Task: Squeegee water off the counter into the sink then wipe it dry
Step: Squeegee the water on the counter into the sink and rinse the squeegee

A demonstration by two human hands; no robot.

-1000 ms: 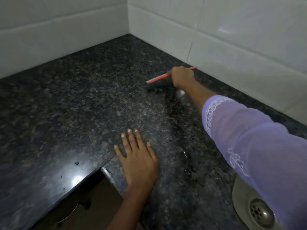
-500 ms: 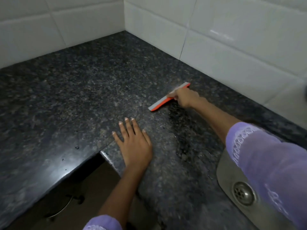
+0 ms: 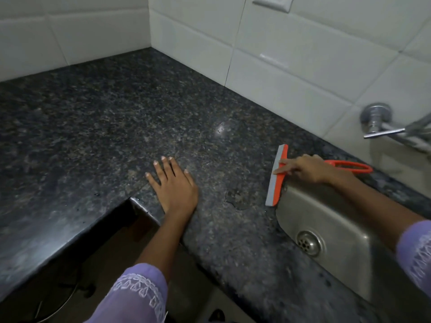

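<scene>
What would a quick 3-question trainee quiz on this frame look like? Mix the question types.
1. True or false: the squeegee blade has reached the sink edge.
2. The left hand is: A) gripping a cloth B) lying flat on the counter C) in the sink.
3. Fill in: the right hand grips the squeegee's orange ____.

Key: 1 true; 2 B; 3 handle.

Left hand (image 3: 173,186) flat, fingers (image 3: 166,166) spread; right hand (image 3: 310,169) curled in a grip
</scene>
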